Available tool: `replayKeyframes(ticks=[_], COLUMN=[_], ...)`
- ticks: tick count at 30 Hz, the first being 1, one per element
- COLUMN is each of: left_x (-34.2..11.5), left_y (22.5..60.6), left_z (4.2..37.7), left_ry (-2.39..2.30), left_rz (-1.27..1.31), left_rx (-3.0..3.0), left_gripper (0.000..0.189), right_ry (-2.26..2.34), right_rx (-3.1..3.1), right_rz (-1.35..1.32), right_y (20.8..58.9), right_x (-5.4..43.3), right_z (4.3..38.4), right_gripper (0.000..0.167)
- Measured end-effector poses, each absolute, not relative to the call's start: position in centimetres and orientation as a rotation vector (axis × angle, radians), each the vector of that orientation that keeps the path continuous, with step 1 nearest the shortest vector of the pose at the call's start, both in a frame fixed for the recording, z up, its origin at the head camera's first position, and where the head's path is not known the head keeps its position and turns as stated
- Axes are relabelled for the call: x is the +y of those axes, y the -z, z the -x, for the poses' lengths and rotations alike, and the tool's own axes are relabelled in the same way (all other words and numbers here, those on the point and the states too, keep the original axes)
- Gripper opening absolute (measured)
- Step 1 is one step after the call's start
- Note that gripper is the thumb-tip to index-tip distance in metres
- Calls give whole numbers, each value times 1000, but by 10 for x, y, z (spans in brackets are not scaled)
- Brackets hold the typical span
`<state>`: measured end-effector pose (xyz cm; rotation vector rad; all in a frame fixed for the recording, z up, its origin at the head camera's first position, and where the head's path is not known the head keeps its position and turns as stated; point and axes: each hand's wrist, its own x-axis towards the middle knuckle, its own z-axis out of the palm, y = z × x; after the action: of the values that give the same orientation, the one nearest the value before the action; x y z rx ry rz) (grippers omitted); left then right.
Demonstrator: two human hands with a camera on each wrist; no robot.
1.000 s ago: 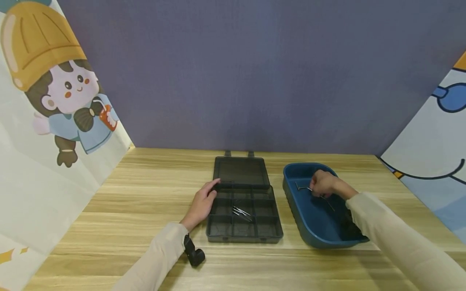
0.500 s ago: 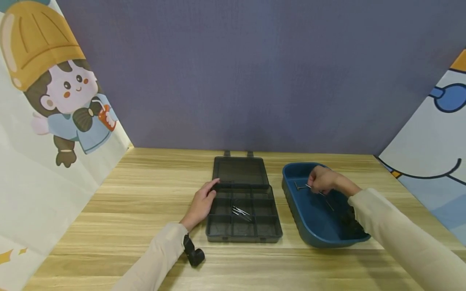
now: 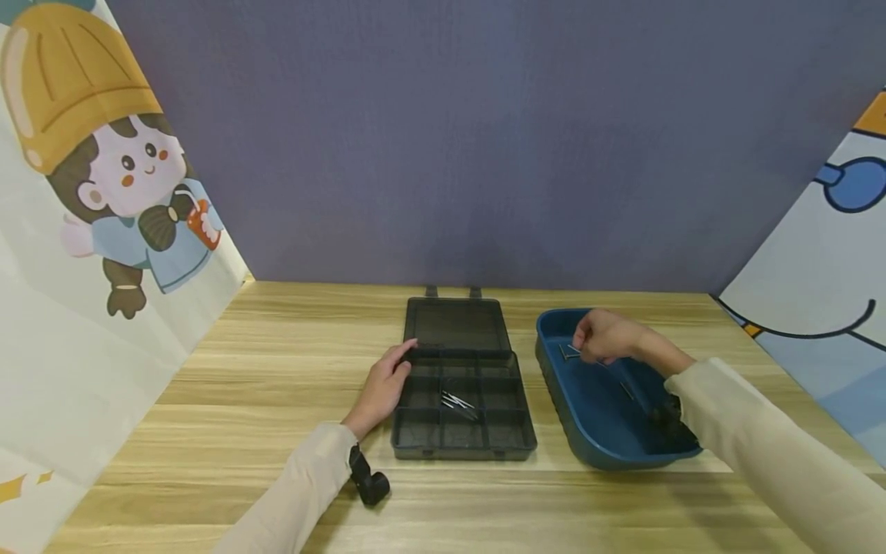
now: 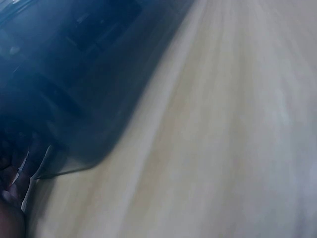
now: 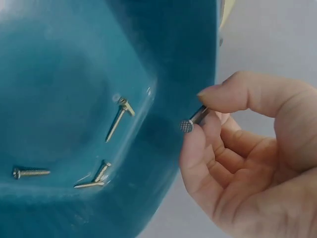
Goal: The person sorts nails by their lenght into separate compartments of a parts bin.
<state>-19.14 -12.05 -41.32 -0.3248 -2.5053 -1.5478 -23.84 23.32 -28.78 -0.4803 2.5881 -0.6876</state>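
My right hand (image 3: 611,338) is over the far part of a blue bin (image 3: 598,431), pinching a nail (image 5: 187,126) between thumb and fingers. The nail's round, cross-hatched head shows in the right wrist view; much of its shank is hidden by the fingers. Below it in the bin lie several loose screws (image 5: 30,172). At the left side of an open, dark see-through compartment box (image 3: 464,452), my left hand (image 3: 379,388) rests with its fingers along the edge. Several silvery nails (image 3: 458,402) lie around the box's middle compartment.
The box's lid (image 3: 457,323) lies folded back toward the grey-blue partition (image 3: 484,154). Both box and bin stand on a wood-grain table (image 3: 277,369), the bin to the right of the box. A black wrist camera (image 3: 370,485) sticks out from the left sleeve.
My right hand has shifted a little to the left and toward the bin's far end, the pinched nail moving with it. The left hand and the box have stayed put.
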Motion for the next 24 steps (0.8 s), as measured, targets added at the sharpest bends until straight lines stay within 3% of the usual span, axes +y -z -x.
replayKeyframes(ticks=[24], left_x=[-121], left_y=[413], left_z=[192], left_ry=[1505], left_rz=[352], left_rx=[-2486], left_gripper=[41], right_ry=[746], right_rx=[2509], right_rz=[557], right_y=[270], right_x=[202], right_z=[220], right_gripper=[19])
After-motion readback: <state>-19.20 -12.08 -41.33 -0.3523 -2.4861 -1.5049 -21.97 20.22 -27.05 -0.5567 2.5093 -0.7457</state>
